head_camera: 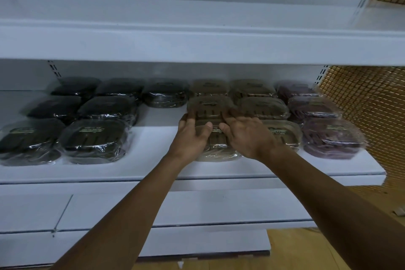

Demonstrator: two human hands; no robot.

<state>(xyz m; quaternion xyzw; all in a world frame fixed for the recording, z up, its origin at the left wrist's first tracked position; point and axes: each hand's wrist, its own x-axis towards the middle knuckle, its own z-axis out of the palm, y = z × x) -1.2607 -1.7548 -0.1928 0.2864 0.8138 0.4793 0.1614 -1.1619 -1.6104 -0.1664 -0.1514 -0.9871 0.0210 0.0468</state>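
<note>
Both hands reach onto the white shelf (153, 160), toward the tan column near its middle; the left hand (192, 132) and the right hand (247, 136) lie side by side above the near tan pack (215, 149), with the thumbs turned inward toward each other; the fingers stretch forward, fairly straight and a little spread, and their tips meet the near edge of the middle tan pack (210, 104), one hand at each corner; the blur there hides whether the fingers pinch that pack or only touch it, so I cannot tell; this pack sits in the second row, partly over the far tan pack (208, 86); more tan packs (263, 106) lie just to the right; black packs (94, 138) fill the left of the shelf, purple packs (333, 138) the right end; an upper shelf (197, 44) hangs above; a golden mesh panel (368, 105) stands at the far right.
</note>
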